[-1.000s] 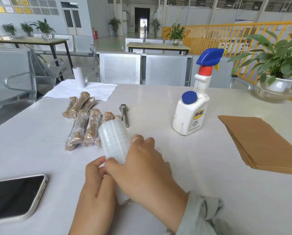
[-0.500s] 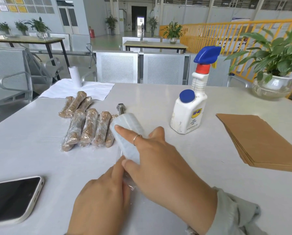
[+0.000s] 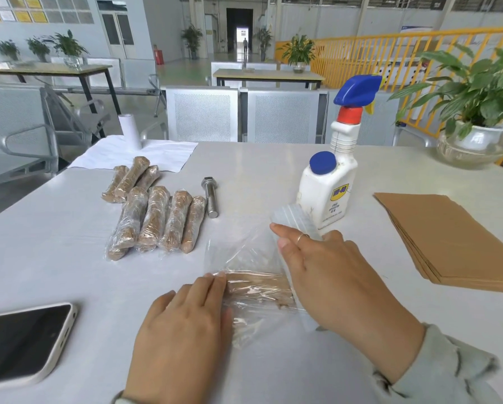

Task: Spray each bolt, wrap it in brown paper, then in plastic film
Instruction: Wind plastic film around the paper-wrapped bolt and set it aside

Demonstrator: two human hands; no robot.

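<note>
A paper-wrapped bolt [image 3: 259,287] lies near the table's front under a stretched sheet of plastic film [image 3: 238,252]. My left hand [image 3: 183,322] presses flat on the film at the bolt's left end, fingers straight. My right hand [image 3: 332,275] grips the film roll [image 3: 295,218], which sits just right of the bolt and in front of the white spray bottle [image 3: 329,185]. One bare steel bolt [image 3: 211,196] lies beside several finished wrapped bolts [image 3: 154,217]. A stack of brown paper sheets [image 3: 454,237] lies to the right.
A phone [image 3: 23,342] lies face up at the front left. A white cloth [image 3: 133,154] with a white paper roll [image 3: 130,128] sits at the back left corner. A potted plant in a glass bowl [image 3: 475,144] stands back right. Metal chairs line the table's far side.
My right hand has pulled the film roll away to the right and back, drawing film out over the wrapped bolt. My left hand has flattened onto the film's left end.
</note>
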